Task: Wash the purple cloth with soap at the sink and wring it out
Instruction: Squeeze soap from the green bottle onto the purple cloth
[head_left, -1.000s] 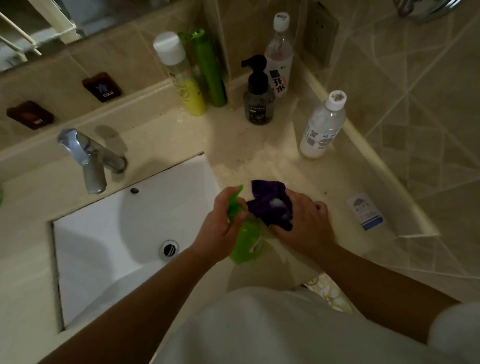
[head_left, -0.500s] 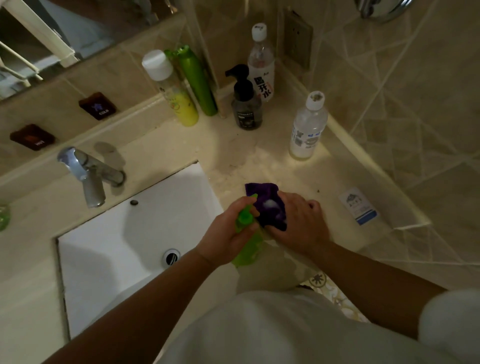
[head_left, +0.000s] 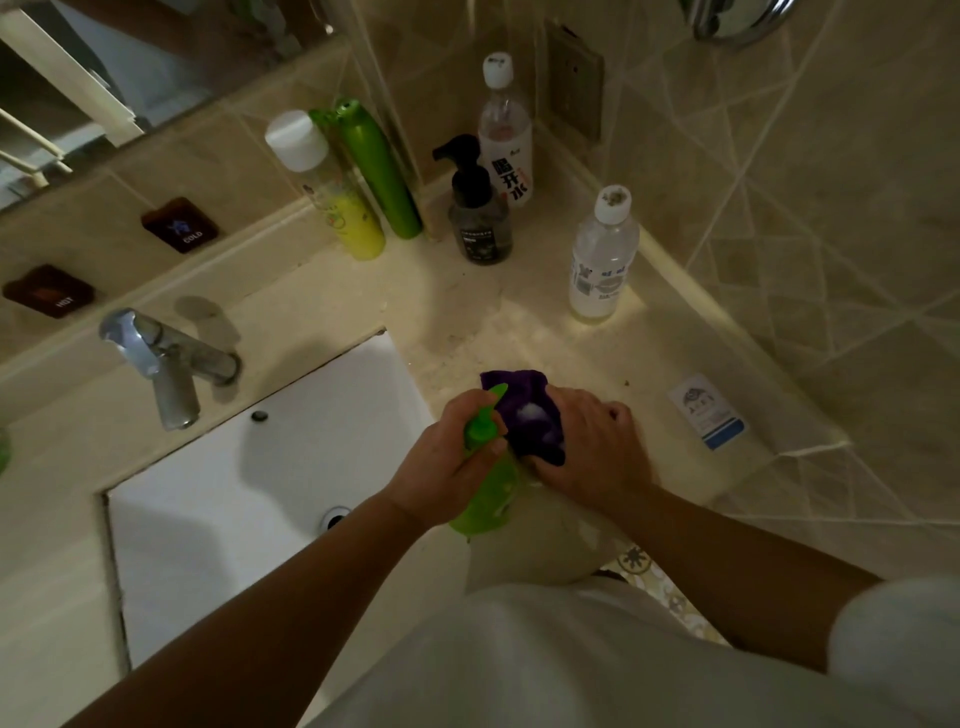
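— Purple cloth (head_left: 524, 410), bunched up, sits on the counter (head_left: 467, 312) just right of the sink (head_left: 270, 467). What do you have on the hands?

— I see my left hand (head_left: 447, 467) curled round the green soap bottle (head_left: 488, 499), fingers over its pump top, the nozzle right against the cloth. My right hand (head_left: 587, 447) rests on the cloth's right side and pins it to the counter; the fingers bend over the fabric, thumb side toward the bottle. A white blob of foam (head_left: 532, 414) lies on top of the cloth.

— And the bottle, upright?

— Tilted a little toward me, its base at the counter's front edge.

— Anything around them?

— The white sink is to the left with its drain (head_left: 335, 518) showing, and a chrome tap (head_left: 166, 364) behind it. At the back of the counter stand a yellow bottle with a white cap (head_left: 332, 192), a tall green bottle (head_left: 379, 166), a dark pump bottle (head_left: 475, 208) and a clear bottle with a white label (head_left: 506, 135). Another clear bottle (head_left: 600, 254) stands nearer, by the right wall. A small white and blue card (head_left: 706, 413) lies flat on the counter, right of my right hand.
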